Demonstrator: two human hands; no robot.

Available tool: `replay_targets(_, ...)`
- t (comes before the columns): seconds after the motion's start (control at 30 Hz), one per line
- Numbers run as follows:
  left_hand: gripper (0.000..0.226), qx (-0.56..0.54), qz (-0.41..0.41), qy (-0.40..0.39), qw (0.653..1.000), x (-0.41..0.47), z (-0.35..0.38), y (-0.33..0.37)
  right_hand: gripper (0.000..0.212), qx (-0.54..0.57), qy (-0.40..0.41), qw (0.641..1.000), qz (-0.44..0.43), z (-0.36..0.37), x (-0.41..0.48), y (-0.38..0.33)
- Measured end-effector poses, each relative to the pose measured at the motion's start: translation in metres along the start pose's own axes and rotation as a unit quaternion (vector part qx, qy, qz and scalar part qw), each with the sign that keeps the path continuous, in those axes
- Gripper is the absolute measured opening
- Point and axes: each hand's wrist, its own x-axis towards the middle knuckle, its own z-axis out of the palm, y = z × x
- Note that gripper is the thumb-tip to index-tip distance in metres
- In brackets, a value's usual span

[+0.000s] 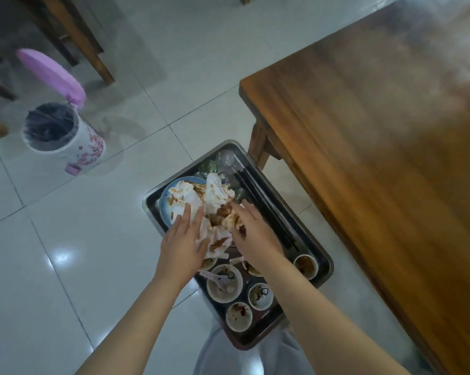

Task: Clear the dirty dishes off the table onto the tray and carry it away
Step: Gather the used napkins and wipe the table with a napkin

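A metal tray [323, 257] stands low beside the wooden table [377, 131], in front of my knees. It carries a blue plate [164, 205], a heap of sauce-stained napkins [214, 194], several small dirty bowls [224, 284], dark chopsticks [266, 209] and glass cups [224, 158]. My left hand [183, 238] presses on the left side of the napkin heap with fairly straight fingers. My right hand [255, 231] lies on the heap's right side, fingers reaching over it. The heap sits between both hands. The tabletop in view carries no dishes.
A white flowered pedal bin [66, 142] with its pink lid [52, 73] raised stands on the tiled floor to the left. Wooden chair legs [93, 50] stand at the top left. The table's leg [260, 147] is just right of the tray's far end.
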Motion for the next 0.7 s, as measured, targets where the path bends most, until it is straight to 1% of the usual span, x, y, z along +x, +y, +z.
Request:
replay_targets(0.13, 0.063, -0.072, 0.024, 0.024, 0.997, -0.012, -0.032, 0.055, 0.056, 0.04, 0.044, 0.998, -0.017, -0.044, -0.033, -0.014)
replay_targets(0.23, 0.059, -0.136, 0.064, 0.054, 0.987, -0.027, -0.07, 0.105, 0.052, 0.097, 0.116, 0.988, -0.034, -0.088, -0.068, -0.024)
replay_targets(0.3, 0.055, -0.166, 0.087, 0.079, 0.979, -0.035, -0.093, 0.133, 0.049, 0.16, 0.155, 0.974, -0.03, -0.112, -0.084, -0.028)
replay_targets(0.37, 0.049, -0.195, 0.118, 0.099, 0.969, -0.046, -0.116, 0.173, 0.046, 0.236, 0.199, 0.951, -0.009, -0.144, -0.11, -0.028)
replay_targets(0.43, 0.043, -0.228, 0.131, 0.096, 0.96, -0.057, -0.132, 0.207, 0.042, 0.302, 0.236, 0.924, 0.007, -0.169, -0.129, -0.027)
replay_targets(0.53, 0.037, -0.244, 0.172, 0.074, 0.951, -0.08, -0.139, 0.267, 0.032, 0.41, 0.284, 0.866, 0.036, -0.213, -0.168, -0.012)
replay_targets(0.63, 0.036, -0.235, 0.252, 0.042, 0.938, -0.102, -0.133, 0.339, 0.027, 0.46, 0.332, 0.823, 0.015, -0.266, -0.217, 0.021)
replay_targets(0.7, 0.035, -0.222, 0.317, 0.022, 0.922, -0.117, -0.12, 0.394, 0.023, 0.474, 0.382, 0.793, 0.014, -0.298, -0.256, 0.057)
